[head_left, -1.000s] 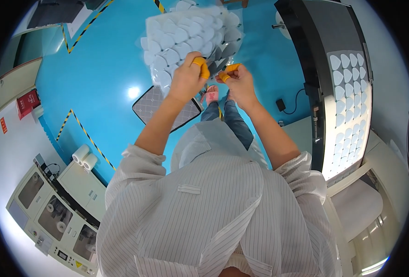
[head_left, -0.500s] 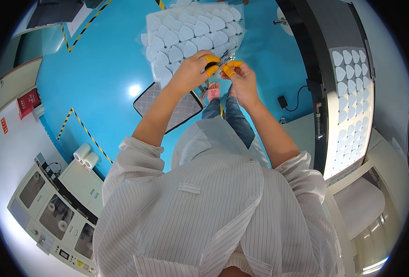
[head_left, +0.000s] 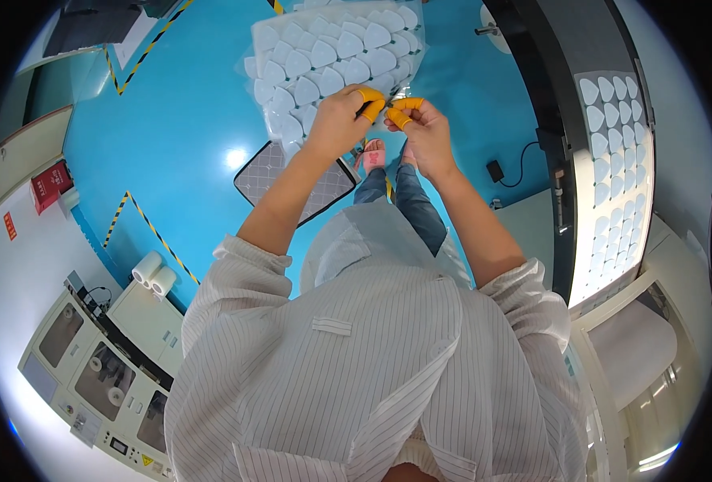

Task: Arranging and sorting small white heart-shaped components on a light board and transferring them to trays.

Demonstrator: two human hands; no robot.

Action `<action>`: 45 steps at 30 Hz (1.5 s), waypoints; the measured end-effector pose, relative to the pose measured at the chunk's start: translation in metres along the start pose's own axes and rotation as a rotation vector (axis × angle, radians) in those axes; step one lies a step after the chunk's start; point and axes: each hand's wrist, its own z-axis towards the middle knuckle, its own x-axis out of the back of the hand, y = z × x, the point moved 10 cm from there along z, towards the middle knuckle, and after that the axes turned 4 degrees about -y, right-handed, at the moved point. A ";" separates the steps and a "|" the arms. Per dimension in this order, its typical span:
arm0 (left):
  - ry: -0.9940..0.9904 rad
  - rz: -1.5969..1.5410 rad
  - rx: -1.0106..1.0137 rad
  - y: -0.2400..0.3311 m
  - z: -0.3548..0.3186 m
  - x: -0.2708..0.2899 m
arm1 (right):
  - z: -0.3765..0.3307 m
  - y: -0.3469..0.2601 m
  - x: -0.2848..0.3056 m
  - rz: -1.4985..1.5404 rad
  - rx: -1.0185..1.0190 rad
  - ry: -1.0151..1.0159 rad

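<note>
While fingers [head_left: 399,119] pinch edge, white-patched sheet [head_left: 322,55] spreads beyond.

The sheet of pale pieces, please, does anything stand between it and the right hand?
Nothing visible: the right hand is at the near edge of the sheet, beside the left hand; contact with the sheet is unclear.

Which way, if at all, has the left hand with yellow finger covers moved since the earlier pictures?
Yes: the left hand has moved slightly up and right in the view, judged against the grey rectangular floor mat with black edging.
</note>
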 end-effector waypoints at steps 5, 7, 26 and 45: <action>0.358 0.219 0.075 -0.001 -0.004 0.053 | -0.011 -0.002 0.001 0.028 -0.011 0.045; 0.512 0.323 0.151 -0.014 -0.015 0.116 | -0.021 0.004 0.010 0.083 -0.075 0.144; 0.784 1.020 -0.177 0.108 -0.049 0.274 | -0.033 0.044 0.055 0.125 -0.175 0.344; 0.230 0.337 0.048 0.011 -0.055 0.052 | -0.020 -0.015 -0.044 0.213 -0.068 -0.060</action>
